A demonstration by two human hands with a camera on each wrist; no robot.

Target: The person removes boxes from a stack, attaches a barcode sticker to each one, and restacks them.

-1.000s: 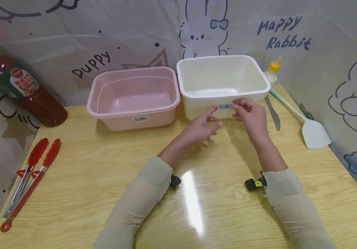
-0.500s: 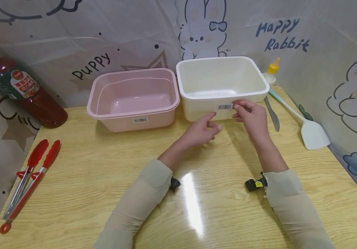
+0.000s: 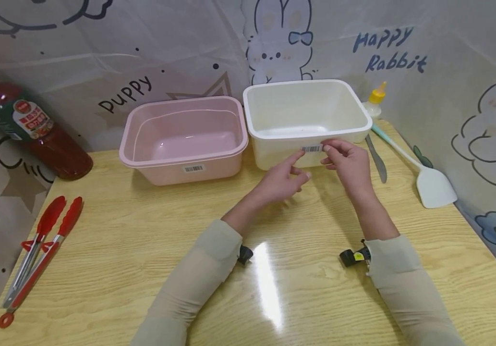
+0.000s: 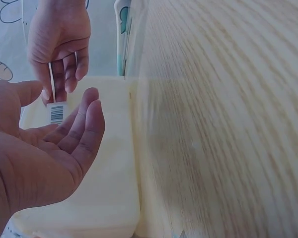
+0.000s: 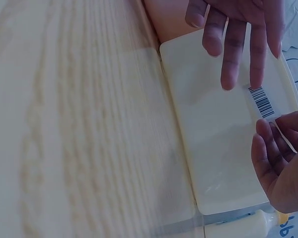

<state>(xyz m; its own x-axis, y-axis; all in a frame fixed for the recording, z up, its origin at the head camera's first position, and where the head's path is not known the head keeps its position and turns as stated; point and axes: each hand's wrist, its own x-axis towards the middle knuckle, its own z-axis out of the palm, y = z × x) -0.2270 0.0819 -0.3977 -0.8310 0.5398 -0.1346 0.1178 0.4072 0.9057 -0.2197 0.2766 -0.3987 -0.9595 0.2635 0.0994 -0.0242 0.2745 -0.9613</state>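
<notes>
A cream-white plastic basin [image 3: 273, 153] stands at the back of the table. A barcode sticker [image 3: 311, 149] lies on its near wall, just under the rim. With thumb and index finger my right hand [image 3: 348, 163] pinches the sticker's right end. My left hand [image 3: 280, 181] points its index finger at the sticker's left end, fingertip at or very near it, the other fingers loosely bent and holding nothing. In the right wrist view the barcode [image 5: 262, 102] sits between both hands' fingertips. Whether the sticker's right end is lifted cannot be told.
Left of it stands a pink basin [image 3: 152, 175] with its own barcode. Red-tipped tongs [image 3: 42, 254] and a red sauce bottle [image 3: 36, 129] are at the left. At the right lie a grey-bladed spreader [image 3: 376, 161] and a white spatula [image 3: 435, 187], near a small yellow-capped bottle [image 3: 375, 101].
My left index finger drew slightly down and away from the sticker, then came back up to its left end. My right hand keeps its pinch in the same place.
</notes>
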